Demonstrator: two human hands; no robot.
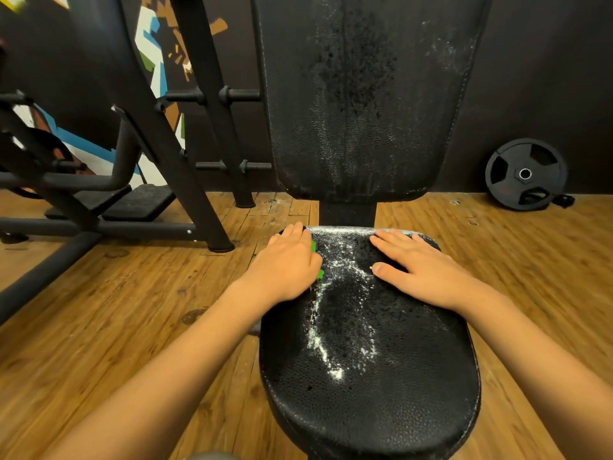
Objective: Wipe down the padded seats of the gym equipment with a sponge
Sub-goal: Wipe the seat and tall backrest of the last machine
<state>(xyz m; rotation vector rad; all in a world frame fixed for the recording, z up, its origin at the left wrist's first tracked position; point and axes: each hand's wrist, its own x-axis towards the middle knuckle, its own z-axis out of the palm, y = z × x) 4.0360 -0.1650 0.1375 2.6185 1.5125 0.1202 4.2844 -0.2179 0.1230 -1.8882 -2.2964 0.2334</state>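
The black padded seat (pixel 381 376) fills the lower middle of the view, streaked with white powder or foam down its centre. My left hand (pixel 288 260) lies flat over a green sponge (pixel 319 273) at the seat's far left corner and presses it down; only small green bits show beside the hand. My right hand (pixel 421 263) rests flat on the seat's far right part, fingers straight and spread. The upright black backrest pad (pixel 365 104) stands behind the seat, speckled with white residue.
Black machine frames and bars (pixel 185 161) stand to the left on the wooden floor (pixel 132 310). A black weight plate (pixel 525 174) leans against the dark wall at the back right. A painted mural covers the wall at the upper left.
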